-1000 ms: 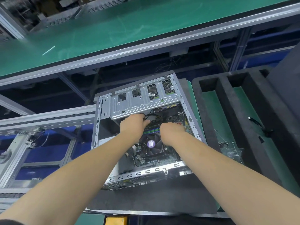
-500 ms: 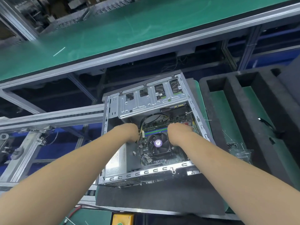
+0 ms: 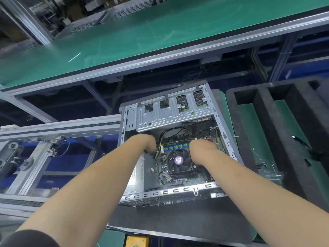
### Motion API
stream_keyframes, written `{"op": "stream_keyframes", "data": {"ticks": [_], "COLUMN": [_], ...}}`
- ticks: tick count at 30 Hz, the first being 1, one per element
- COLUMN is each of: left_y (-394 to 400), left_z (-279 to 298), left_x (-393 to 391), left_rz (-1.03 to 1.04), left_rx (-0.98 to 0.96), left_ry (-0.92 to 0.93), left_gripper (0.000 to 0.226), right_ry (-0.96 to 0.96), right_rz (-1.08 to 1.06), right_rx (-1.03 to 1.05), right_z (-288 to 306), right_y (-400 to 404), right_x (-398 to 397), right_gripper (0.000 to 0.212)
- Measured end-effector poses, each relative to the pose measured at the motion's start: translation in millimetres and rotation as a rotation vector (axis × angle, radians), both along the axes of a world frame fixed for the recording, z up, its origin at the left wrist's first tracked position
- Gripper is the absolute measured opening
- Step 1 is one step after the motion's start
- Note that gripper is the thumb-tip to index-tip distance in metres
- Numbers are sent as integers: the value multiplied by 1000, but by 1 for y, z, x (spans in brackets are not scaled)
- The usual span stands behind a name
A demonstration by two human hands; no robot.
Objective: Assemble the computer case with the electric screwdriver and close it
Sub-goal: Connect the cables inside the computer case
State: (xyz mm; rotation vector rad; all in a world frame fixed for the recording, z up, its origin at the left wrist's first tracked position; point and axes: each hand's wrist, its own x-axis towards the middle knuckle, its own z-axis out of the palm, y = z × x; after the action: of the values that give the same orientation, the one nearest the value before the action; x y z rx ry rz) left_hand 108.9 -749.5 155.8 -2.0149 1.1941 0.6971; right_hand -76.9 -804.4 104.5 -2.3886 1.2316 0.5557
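The computer case (image 3: 178, 148) is laid on its side with the open face turned upward, on a dark foam mat (image 3: 178, 220) a little toward 3 o'clock of the frame's centre. Both arms are reached down into it from 6 o'clock. The left hand (image 3: 148, 143) is sunk at the case's 9 o'clock side, just beside a bundle of black and yellow cables (image 3: 170, 131), and the right hand (image 3: 201, 147) is set at the 3 o'clock side of the cavity, over the motherboard (image 3: 187, 179). The two hands are held apart, with the blue memory slots (image 3: 176, 145) seen between them. The fingers of both are hidden behind the wrists and knuckles, so it cannot be told whether anything is gripped or how they are curled.

A black cooler fan (image 3: 179, 161) with a purple round label is mounted below the memory slots, toward 6 o'clock of them, between the two forearms. A silver drive cage (image 3: 172, 113) is fixed across the case's 12 o'clock end. A grey power supply (image 3: 137, 177) with a printed label is seated along the 9 o'clock wall.

At 3 o'clock of the case, a black foam tray (image 3: 263, 122) with long slots is placed on a green surface. A green conveyor belt (image 3: 160, 29) is run across the frame at 12 o'clock, and an aluminium rail frame (image 3: 58, 127) is seen at 9 o'clock
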Motion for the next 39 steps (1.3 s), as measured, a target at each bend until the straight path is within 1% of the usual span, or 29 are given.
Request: {"op": "stream_keyframes", "data": {"ticks": [5, 8, 10, 12, 14, 16, 18, 20, 22, 24, 25, 27, 34, 37, 39], "left_y": [2, 3, -2, -9, -14, -16, -16, -18, -21, -24, -25, -26, -38, -38, -36], "left_z": [-5, -7, -9, -12, -21, -23, -25, -22, -22, -28, -33, -38, -53, -59, -61], "left_x": [3, 1, -4, -11, -13, -15, -12, -11, -15, -19, -19, -18, -15, -14, -14], "left_rz": [88, 115, 157, 191, 199, 232, 272, 334, 387, 391, 329, 271, 229, 185, 144], "left_rx": [-119, -202, -201, -204, -279, -386, -440, -484, -509, -502, -489, -497, -546, -589, -619], "left_ry": [81, 5, 46, 74, 52, 39, 56, 87, 146, 191, 183, 186, 254, 265, 251], "left_gripper": [48, 36, 25, 19, 11, 8, 15, 29, 32, 27, 25, 29, 35, 38, 39], "right_ry": [-9, -5, -10, -12, -6, -7, -8, -7, -8, -12, -14, -18, -23, -19, -15], "right_rz": [8, 1, -1, 0, 3, -1, -1, -1, 3, 5, 6, 5, 7, 6, 9], "right_rx": [6, 12, 18, 27, 37, 36, 40, 39, 38, 34, 36, 44, 57, 60, 59], "right_z": [0, 1, 1, 2, 2, 3, 4, 5, 6, 8, 8, 9, 7, 4, 3], "right_y": [0, 1, 1, 1, 1, 1, 2, 2, 2, 2, 3, 3, 3, 2, 2], "right_x": [0, 0, 0, 0, 0, 0, 0, -1, -1, -2, -2, -2, -3, -2, -1], "right_gripper": [25, 26, 26, 25, 23, 24, 24, 25, 27, 28, 28, 27, 12, 21, 20]}}
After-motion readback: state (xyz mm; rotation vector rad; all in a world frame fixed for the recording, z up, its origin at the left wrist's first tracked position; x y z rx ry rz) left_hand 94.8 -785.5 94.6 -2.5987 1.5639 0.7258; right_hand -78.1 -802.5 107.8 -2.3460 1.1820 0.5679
